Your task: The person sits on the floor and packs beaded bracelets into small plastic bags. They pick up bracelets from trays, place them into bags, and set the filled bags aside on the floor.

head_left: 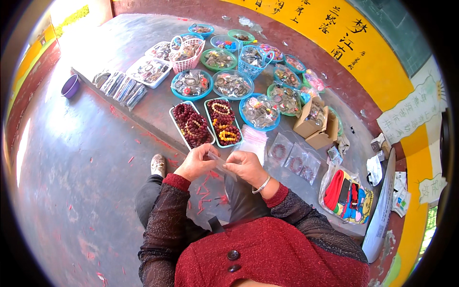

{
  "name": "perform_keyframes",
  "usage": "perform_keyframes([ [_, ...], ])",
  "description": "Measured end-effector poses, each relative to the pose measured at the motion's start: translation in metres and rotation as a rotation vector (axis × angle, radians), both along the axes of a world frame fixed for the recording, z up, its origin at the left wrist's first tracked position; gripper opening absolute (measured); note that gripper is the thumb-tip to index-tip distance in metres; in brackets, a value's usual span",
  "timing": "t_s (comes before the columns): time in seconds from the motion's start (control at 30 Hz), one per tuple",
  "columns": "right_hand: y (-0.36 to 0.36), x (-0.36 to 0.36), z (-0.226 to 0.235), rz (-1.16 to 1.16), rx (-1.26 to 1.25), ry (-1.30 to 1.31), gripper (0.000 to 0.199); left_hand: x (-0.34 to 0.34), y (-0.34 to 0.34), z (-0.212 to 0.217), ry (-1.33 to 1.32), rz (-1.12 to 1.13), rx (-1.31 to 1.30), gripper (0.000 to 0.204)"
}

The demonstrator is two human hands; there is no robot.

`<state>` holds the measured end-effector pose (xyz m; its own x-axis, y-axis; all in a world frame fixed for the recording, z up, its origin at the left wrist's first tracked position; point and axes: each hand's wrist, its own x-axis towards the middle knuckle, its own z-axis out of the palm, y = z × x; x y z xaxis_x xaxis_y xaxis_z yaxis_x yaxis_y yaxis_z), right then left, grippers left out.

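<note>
The left hand (196, 161) and right hand (246, 166) pinch a small, clear plastic bag (218, 160) between them — perhaps to hold the thin film taut; just beyond the grip, dark-red round-bead bracelets (188, 125) sit within short reach; leftward, past the edge of the smooth grey platform (155, 110), lies more room for moving.

A smooth grey concrete floor (91, 191), strewn with thin red scraps, meets a low grey concrete platform (158, 103) with a straight front edge. Behind it, a dark red painted lower wall band (356, 88), chipped to pale patches, runs beneath a bright yellow wall band (382, 91) bearing black brushed characters. Above sits a dark green wall panel (392, 38); white paper sheets (411, 110) hang at right. Strong daylight enters through a bright opening (71, 14) at upper left, glaring across the floor.
</note>
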<state>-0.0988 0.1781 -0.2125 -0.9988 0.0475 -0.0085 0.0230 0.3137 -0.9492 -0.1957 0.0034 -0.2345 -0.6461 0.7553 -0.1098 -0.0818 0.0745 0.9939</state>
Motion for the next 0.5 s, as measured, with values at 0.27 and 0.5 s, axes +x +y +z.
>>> perform_keyframes([
  [0.27, -0.007, 0.002, 0.003, 0.032, 0.272, 0.156, 0.012, 0.003, 0.004, -0.013, 0.294, 0.082, -0.073, 0.021],
  [0.5, -0.003, -0.008, 0.000, 0.080, 0.706, 0.374, 0.011, 0.009, 0.007, -0.007, 0.806, 0.224, -0.229, 0.025],
])
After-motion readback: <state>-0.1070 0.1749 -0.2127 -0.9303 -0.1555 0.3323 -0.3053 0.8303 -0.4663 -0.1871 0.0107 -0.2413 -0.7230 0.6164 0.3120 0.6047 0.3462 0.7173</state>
